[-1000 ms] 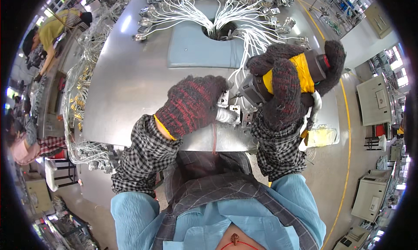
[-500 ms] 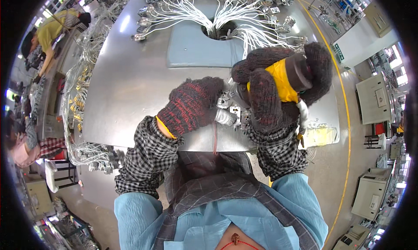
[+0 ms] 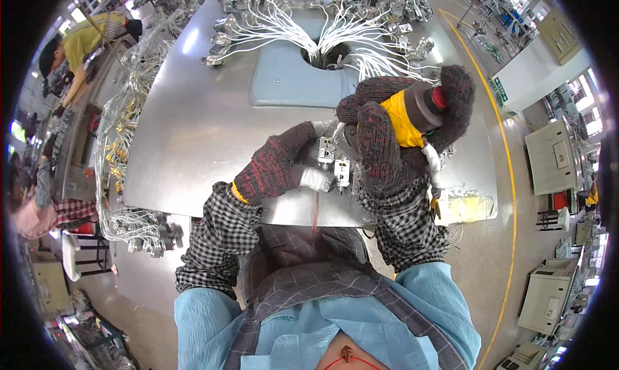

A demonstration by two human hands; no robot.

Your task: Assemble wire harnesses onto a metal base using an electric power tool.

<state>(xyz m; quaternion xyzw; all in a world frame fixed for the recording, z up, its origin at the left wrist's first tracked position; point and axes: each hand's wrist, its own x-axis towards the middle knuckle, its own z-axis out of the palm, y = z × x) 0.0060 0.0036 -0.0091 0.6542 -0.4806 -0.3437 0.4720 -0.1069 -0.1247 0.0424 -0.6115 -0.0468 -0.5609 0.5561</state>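
My left hand (image 3: 277,165), in a dark knitted glove with white-wrapped fingertips, is spread over the near part of a metal table (image 3: 187,144). Its thumb and forefinger stand apart beside small silver metal connectors (image 3: 342,172). The thumb tip is at the left edge of the nearer one. My right hand (image 3: 380,144), gloved the same way, is wrapped round a thick dark power tool with yellow tape (image 3: 403,120) and a red part at its end. That tool lies tilted just right of the connectors. Its working tip is hidden.
White wires (image 3: 290,38) fan out from a hole in a blue-grey pad (image 3: 277,80), ending in metal connectors along the far edge. Bundled wires (image 3: 132,131) hang along the left side. A person in yellow (image 3: 90,41) works at the left. Pale cabinets (image 3: 551,154) stand right.
My left hand has drawn slightly left and its thumb and forefinger have spread apart, baring more of the connectors. My right hand and the tool have shifted a little left.
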